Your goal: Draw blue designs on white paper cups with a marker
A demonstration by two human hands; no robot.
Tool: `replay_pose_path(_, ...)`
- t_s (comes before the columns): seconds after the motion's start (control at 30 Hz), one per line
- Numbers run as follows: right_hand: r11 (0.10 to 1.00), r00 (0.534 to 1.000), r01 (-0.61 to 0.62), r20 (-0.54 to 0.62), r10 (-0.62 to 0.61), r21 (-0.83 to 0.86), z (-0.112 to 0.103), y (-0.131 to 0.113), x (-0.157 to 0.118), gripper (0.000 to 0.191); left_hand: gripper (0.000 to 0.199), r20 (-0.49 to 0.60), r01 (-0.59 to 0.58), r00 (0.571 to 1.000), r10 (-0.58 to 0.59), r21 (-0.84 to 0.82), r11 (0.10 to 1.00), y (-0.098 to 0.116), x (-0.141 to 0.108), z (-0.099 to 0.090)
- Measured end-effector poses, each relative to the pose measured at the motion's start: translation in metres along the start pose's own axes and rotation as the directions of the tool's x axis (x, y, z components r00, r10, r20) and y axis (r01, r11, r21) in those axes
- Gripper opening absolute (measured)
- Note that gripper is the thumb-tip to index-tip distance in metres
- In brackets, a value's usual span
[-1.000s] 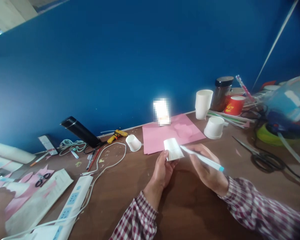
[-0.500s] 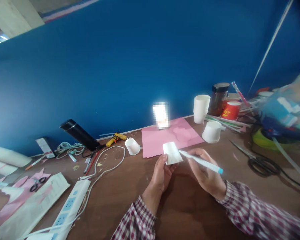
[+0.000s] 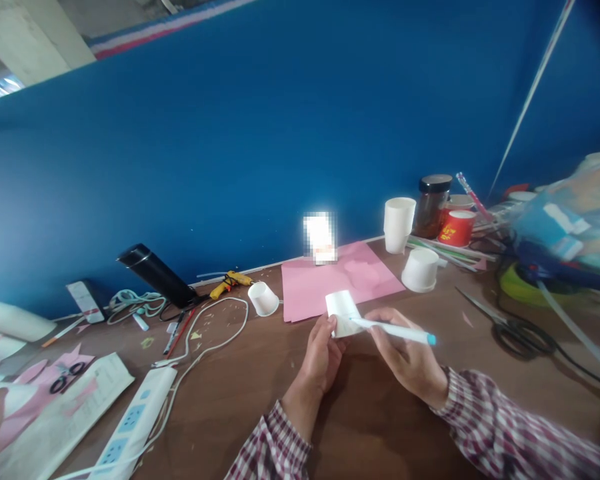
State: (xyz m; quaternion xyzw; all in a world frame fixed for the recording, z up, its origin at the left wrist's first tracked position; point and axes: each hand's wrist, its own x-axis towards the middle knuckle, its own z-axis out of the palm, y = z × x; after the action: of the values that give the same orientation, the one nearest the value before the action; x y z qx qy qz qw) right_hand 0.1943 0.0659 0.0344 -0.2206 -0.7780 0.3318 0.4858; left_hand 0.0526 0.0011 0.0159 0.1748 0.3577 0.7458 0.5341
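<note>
Brown tabletop, lower frame: left hand pinching white paper between fingers; right hand gripping pen; any slack pinch risking slippage.

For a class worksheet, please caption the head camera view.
Left hand holding a small white piece, right hand holding a blue-ended pen with its tip over it.

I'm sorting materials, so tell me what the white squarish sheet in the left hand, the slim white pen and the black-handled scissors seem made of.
White squarish sheet: probably matte paper or card; it looks thin, without clear gloss.
Slim white pen: likely smooth plastic, from its even colour.
Black-handled scissors: blades seemingly dull metal, grey and tapering; handles perhaps matte plastic, evenly dark.
</note>
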Motion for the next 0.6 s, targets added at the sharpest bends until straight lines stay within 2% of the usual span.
replay_pose_path(0.23,0.999,0.999,-0.036,0.04,0.036,0.01,0.0007,0.0005,-0.0015,0.01,0.016,0.021,0.002,1.0,-0.002,0.018,1.0,0.0003,0.0002,-0.0002)
replay_pose_path(0.6,0.999,0.999,-0.041,0.008,0.041,0.011,0.0009,0.0039,-0.0029,0.01,0.018,-0.016,0.011,1.0,-0.011,-0.002,1.0,-0.0017,-0.0001,-0.0006)
